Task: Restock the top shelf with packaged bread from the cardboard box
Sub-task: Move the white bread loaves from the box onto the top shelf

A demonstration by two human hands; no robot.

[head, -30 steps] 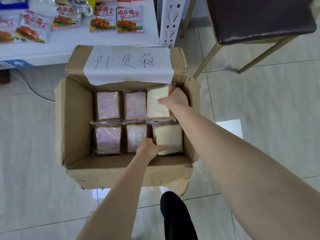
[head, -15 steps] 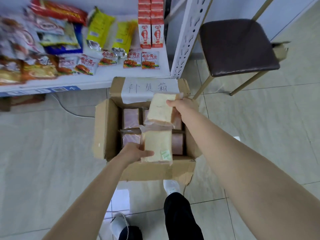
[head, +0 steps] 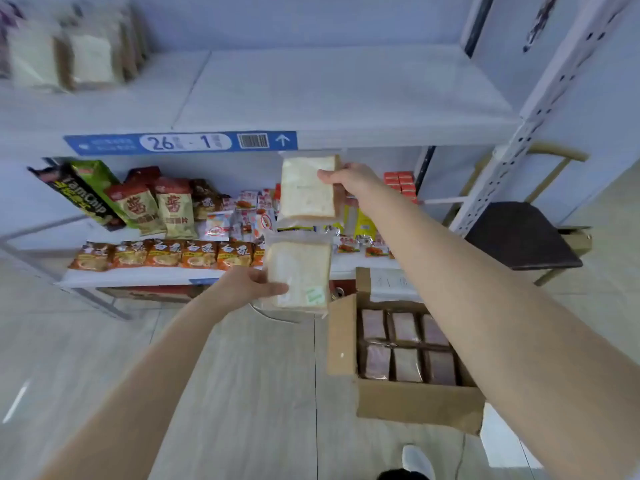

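Observation:
My right hand [head: 349, 180] grips a clear-wrapped pack of white bread [head: 306, 188] and holds it up just below the front edge of the top shelf [head: 339, 98]. Lower down, my left hand [head: 242, 287] holds a second white bread pack [head: 299, 277] with a green sticker. Both packs hang in the air in front of the lower shelf. The open cardboard box [head: 341, 336] stands on the floor at lower right, with several purple-swirl bread packs [head: 405, 344] inside. Blurred bread packs [head: 65, 58] stand at the top shelf's far left.
The lower shelf [head: 145, 275] is packed with snack bags and sachets. A white perforated shelf post [head: 533, 112] rises at right. Beyond it stands a chair with a dark seat [head: 519, 233]. Pale tiled floor lies around the box; my shoe [head: 417, 459] shows at the bottom.
Both hands lifted the two white bread packs out of the box and up to the left, toward the shelves. My view rose from the box to the shelving.

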